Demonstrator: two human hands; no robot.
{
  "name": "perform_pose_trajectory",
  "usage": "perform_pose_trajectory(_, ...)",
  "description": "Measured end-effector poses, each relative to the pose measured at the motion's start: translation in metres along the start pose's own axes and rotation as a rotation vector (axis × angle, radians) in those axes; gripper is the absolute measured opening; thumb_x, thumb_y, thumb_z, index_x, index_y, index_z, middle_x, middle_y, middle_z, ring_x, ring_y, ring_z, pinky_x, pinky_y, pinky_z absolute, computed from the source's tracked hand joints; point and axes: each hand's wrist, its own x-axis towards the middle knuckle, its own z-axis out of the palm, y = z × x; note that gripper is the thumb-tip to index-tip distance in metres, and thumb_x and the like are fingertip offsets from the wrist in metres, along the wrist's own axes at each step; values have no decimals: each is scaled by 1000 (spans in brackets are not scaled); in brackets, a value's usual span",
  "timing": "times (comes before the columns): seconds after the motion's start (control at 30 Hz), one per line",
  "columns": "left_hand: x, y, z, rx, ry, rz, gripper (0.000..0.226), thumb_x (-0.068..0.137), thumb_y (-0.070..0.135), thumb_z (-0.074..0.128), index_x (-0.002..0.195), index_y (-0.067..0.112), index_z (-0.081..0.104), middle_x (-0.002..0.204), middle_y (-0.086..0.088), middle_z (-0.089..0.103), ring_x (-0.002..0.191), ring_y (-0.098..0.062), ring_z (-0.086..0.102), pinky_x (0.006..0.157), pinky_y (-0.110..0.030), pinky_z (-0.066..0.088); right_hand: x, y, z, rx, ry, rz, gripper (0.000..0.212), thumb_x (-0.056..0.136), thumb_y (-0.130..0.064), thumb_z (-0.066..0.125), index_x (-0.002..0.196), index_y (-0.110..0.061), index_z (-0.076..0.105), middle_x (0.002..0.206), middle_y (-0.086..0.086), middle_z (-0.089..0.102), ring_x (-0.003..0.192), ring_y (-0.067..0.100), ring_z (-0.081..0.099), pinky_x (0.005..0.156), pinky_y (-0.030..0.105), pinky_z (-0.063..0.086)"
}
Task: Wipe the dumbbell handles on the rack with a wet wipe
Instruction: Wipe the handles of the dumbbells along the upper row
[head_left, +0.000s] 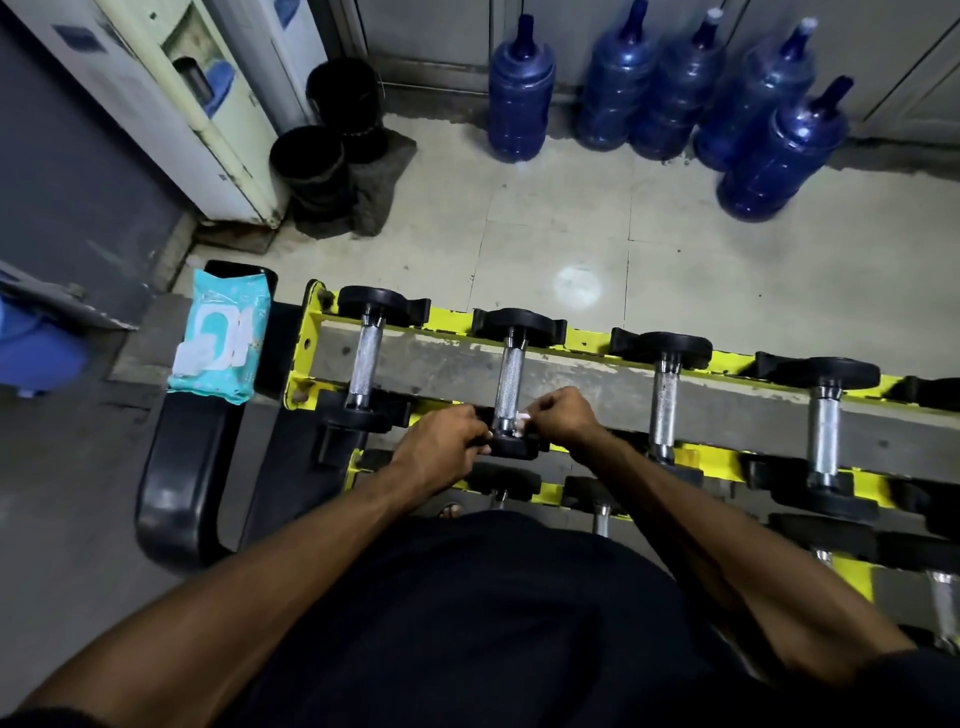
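Both hands are at the near end of the 2nd dumbbell handle (510, 382). My right hand (563, 413) pinches a small white wet wipe (521, 419) against the metal; my left hand (444, 441) is curled shut on the near black end. To clean well, I think the wipe should wrap around and slide up the bar. The yellow rack (584, 340) rails sit close, but each handle has open room beside it.

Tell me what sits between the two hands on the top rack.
In the head view, the near end of the second dumbbell handle lies between the left hand and right hand, with a white wet wipe.
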Motion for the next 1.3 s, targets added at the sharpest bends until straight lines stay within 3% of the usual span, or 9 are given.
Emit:
perform_pose_trajectory(0.23, 2, 0, -6, 61, -30, 57, 21, 91, 35, 68, 103, 18, 74, 95, 1, 65, 87, -19, 62, 72, -35, 53, -17, -2, -8, 174, -89, -71, 25, 71, -3, 86, 83, 12, 70, 72, 16, 70, 58, 15, 63, 55, 29, 50)
perform_pose_trajectory(0.4, 3, -2, -7, 71, -18, 102, 18, 92, 33, 66, 102, 19, 72, 95, -1, 64, 87, -22, 62, 72, -33, 51, -16, -34, -5, -295, 5, -536, 10, 81, -19, 81, 88, -13, 80, 82, -2, 75, 56, -7, 60, 56, 14, 46)
perform_pose_trajectory(0.57, -2, -8, -3, 27, -2, 136, 18, 90, 29, 70, 102, 16, 75, 92, -2, 62, 84, -23, 62, 67, -34, 53, -2, -52, -4, -655, 34, -739, 8, 84, -14, 70, 85, -13, 77, 86, 6, 69, 79, 24, 64, 66, 35, 52)
perform_pose_trajectory(0.7, -9, -16, -1, -20, -44, 131, 29, 91, 31, 68, 118, 23, 71, 102, 2, 61, 91, -19, 61, 71, -37, 55, -12, -45, -10, -858, -253, -723, 13, 87, -23, 70, 89, -11, 75, 88, 7, 65, 78, 26, 63, 66, 35, 51)
perform_pose_trajectory(0.83, -20, -15, 2, -10, -70, 121, 42, 93, 32, 65, 134, 22, 60, 110, 4, 56, 96, -14, 57, 78, -37, 55, -8, -50, -8, -788, 24, -715, 22, 89, -14, 68, 110, -11, 73, 106, 7, 63, 98, 25, 61, 74, 23, 38)
perform_pose_trajectory(0.9, -23, -14, 3, 11, -85, 128, 47, 94, 33, 64, 138, 21, 56, 116, 3, 54, 102, -16, 57, 82, -38, 54, -12, -58, -2, -883, -29, -722, 23, 91, -13, 66, 113, -9, 71, 112, 9, 58, 98, 25, 60, 74, 26, 40)
perform_pose_trajectory(1.0, -27, -13, 4, 45, -97, 132, 47, 94, 33, 63, 139, 21, 55, 124, 0, 52, 106, -20, 57, 85, -39, 53, -24, -72, 6, -1106, -329, -728, 18, 93, -18, 64, 107, -7, 66, 101, 4, 49, 92, 21, 58, 73, 27, 44)
perform_pose_trajectory(1.17, -31, -11, 4, 90, -132, 130, 53, 94, 31, 61, 144, 20, 48, 127, 0, 49, 111, -21, 55, 89, -41, 53, -13, -96, 8, -1217, -255, -748, 16, 91, -4, 58, 104, -3, 68, 102, 10, 53, 94, 29, 61, 70, 30, 43)
perform_pose_trajectory(1.3, -33, -11, 2, 122, -144, 114, 34, 92, 28, 61, 124, 19, 60, 123, 0, 46, 105, -23, 56, 85, -41, 53, -19, -104, 26, -1396, -488, -685, 12, 92, -12, 60, 100, -5, 65, 99, 11, 60, 89, 28, 59, 73, 32, 48)
